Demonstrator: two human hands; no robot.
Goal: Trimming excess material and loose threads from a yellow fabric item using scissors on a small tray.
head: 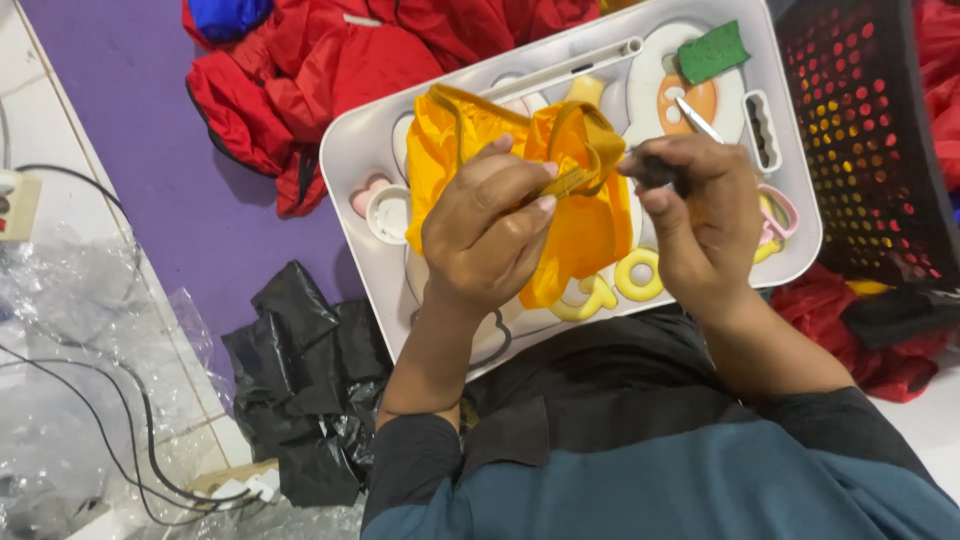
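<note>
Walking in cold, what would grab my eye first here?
The bright yellow fabric at the centre, pinched by the left hand while the right hand holds a small dark tool against it. Under them lies a white tray with cartoon shapes. Red garments are heaped at the top left, and a dark perforated basket stands at the right.

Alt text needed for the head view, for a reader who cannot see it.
Two bare hands work over a white lap tray: the left hand pinches a yellow fabric piece, the right hand grips a small dark-handled tool. Red garments and a black perforated basket lie beyond.
</note>
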